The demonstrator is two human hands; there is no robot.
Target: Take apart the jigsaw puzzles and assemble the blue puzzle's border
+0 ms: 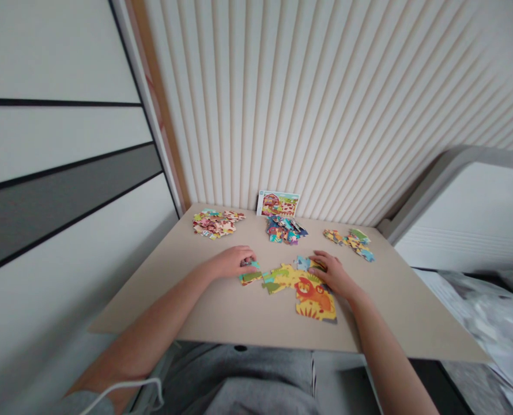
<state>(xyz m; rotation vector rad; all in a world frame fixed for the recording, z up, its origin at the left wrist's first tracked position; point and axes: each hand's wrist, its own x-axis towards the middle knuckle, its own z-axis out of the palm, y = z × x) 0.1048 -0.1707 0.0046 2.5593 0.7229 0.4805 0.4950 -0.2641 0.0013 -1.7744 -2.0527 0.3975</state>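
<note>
A partly joined jigsaw puzzle [315, 297] with orange lions on yellow lies near the table's front edge. My right hand [332, 273] rests at its upper right, fingers bent over the pieces there, partly covering them. A pale blue puzzle piece [302, 263] shows just left of those fingertips. To the left, my left hand [236, 262] has its fingers curled around a small puzzle piece, mostly hidden by the fingers. Right below it lie green and teal puzzle pieces [252, 278], close to the joined part's left end.
At the back of the beige table [187, 305] lie a reddish pile of pieces [215, 225], a dark blue pile [285, 229] and scattered yellow pieces [351, 239]. A farm picture card [278, 203] leans against the ribbed wall [256, 104]. A white cable [127, 385] crosses my left arm.
</note>
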